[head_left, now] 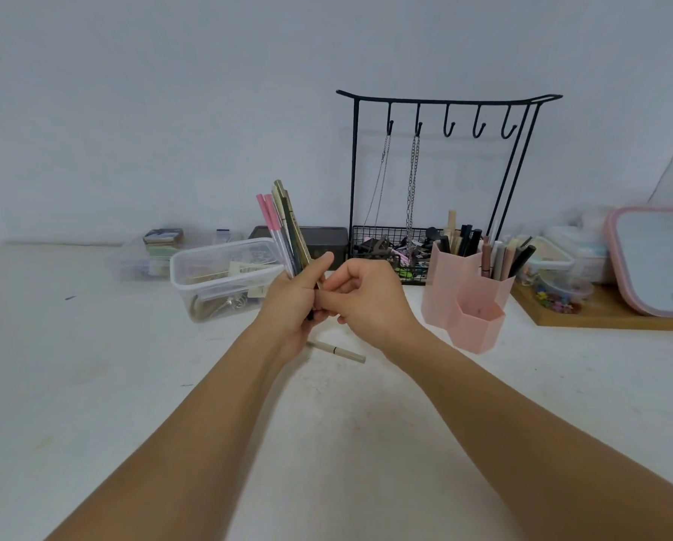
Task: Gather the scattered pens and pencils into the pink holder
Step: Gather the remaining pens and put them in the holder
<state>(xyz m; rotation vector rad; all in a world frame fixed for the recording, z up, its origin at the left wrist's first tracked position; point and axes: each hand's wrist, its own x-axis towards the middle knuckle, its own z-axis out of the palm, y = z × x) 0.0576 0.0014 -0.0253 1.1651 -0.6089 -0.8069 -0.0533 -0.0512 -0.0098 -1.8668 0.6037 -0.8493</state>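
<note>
- The left hand is closed around a fanned bundle of pens and pencils (two pink-capped, the rest olive, cream and dark), held upright above the white tabletop.
- The right hand pinches the bundle's lower end, fingers curled against the left hand.
- One cream pen with a dark band lies flat on the tabletop, just below both hands.
- The pink plastic holder of hexagonal cups stands to the right, near the right hand; its taller cups hold pens, the low front cup looks empty.
- Behind it stands a black wire rack with hooks.
</note>
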